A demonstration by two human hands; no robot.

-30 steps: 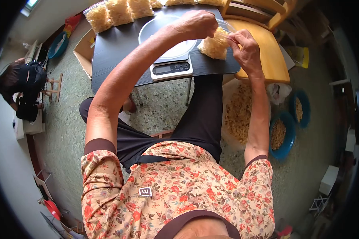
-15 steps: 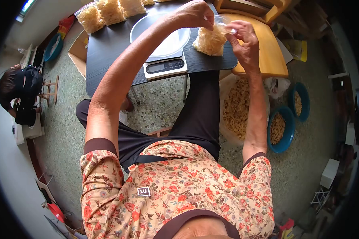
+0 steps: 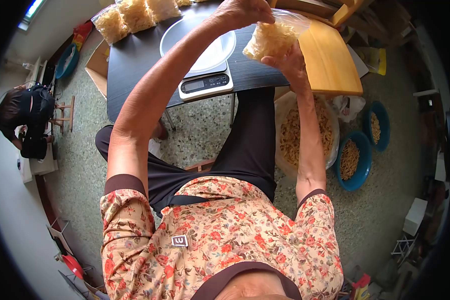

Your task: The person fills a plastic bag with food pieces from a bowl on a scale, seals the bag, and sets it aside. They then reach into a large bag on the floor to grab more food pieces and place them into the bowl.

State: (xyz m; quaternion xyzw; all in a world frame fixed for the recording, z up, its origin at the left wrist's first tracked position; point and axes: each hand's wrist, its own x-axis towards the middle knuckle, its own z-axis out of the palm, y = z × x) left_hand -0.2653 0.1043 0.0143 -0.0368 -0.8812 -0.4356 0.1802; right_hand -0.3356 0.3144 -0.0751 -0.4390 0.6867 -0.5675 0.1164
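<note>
Over the table's right end, a clear plastic bag of pale yellow dried strips is held tilted between my hands. My left hand is closed at the bag's upper left, its fingertips partly hidden. My right hand grips the bag's lower right side, thumb toward me. The bag's loose clear mouth spreads toward the wooden chair. Left of the bag, a white round bowl rests on a kitchen scale, partly covered from view by my left forearm.
Several filled bags line the dark table's far edge. A wooden chair adjoins it at right. On the floor stand a large bag of dried strips and blue basins. A person sits at far left.
The bag has been lifted and tipped, its mouth swinging right toward the chair. My right hand has moved down from the mouth to the bag's lower side.
</note>
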